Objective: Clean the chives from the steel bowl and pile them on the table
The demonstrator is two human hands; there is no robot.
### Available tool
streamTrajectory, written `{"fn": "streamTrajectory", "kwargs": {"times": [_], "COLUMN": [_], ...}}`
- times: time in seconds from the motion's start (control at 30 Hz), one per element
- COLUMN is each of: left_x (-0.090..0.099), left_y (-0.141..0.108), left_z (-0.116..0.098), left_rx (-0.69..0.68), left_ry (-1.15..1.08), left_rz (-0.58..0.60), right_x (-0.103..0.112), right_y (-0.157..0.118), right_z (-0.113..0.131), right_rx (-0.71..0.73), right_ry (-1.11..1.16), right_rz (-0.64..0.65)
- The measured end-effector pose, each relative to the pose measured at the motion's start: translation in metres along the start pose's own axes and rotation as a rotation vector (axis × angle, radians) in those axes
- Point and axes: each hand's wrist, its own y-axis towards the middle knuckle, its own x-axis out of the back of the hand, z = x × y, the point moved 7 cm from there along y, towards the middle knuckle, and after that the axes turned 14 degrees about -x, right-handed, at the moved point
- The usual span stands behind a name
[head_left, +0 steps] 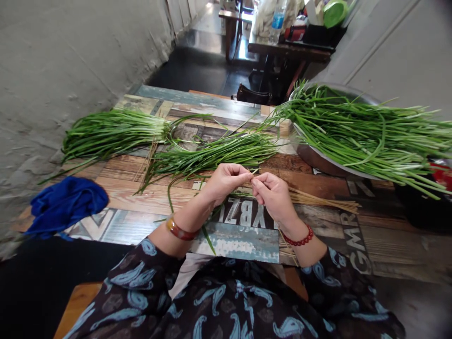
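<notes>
My left hand (226, 181) is closed in a pinch above the middle of the table. A pale stalk end of a garlic chive pokes out past its fingertips, and a green chive blade (209, 241) hangs below the wrist. Facing it, my right hand (272, 192) is also pinched, fingertips meeting those of the left. What lies between the right fingers is too small to make out. Just beyond my hands lies a loose pile of garlic chives (219, 154). Thin bamboo skewers (325, 200) lie to the right of my right hand, partly hidden by it.
A bundle of chives (120, 129) lies at the left, near more skewers (146, 165). A metal basin (314, 157) heaped with chives (367, 132) stands right. A blue cloth (67, 205) rests on the table's (300, 183) left corner. Behind, another table (289, 52) holds a water bottle (278, 21).
</notes>
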Motion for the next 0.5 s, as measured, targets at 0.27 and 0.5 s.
{"fn": "streamTrajectory", "kwargs": {"times": [0.27, 0.5], "left_x": [0.021, 0.031], "left_y": [0.010, 0.026], "left_z": [-0.004, -0.009], "left_rx": [-0.085, -0.385], "left_ry": [0.187, 0.730], "left_rz": [-0.035, 0.043], "right_x": [0.007, -0.006], "right_y": [0.001, -0.003], "right_z": [0.007, -0.001], "right_rx": [0.021, -0.085], "right_ry": [0.052, -0.129], "right_rz": [-0.006, 0.149]}}
